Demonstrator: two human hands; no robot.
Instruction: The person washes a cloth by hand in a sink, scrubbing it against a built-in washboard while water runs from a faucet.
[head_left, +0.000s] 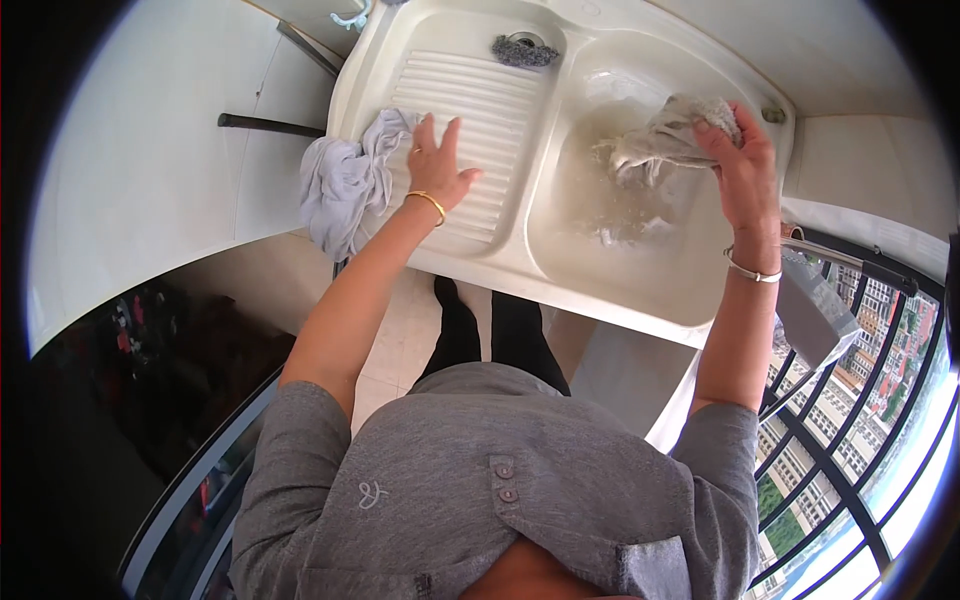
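My right hand [742,160] grips a wet, greyish-white cloth [668,138], which hangs over the right basin [545,235] of a cream sink. Cloudy water [610,205] lies in that basin below it. Over the ridged washboard [468,95] on the sink's left side, my left hand [438,165] is held with its fingers spread and nothing in it. Beside that hand, a light grey garment [345,180] drapes over the sink's left rim. Whether the left fingertips touch its end, I cannot tell.
A grey scouring pad [522,50] sits at the drain behind the washboard. A light blue hook [352,18] is at the far left corner. Dark metal bars [270,124] jut out left of the sink. Window railings [850,480] stand at the right, beside a translucent plastic box [815,315].
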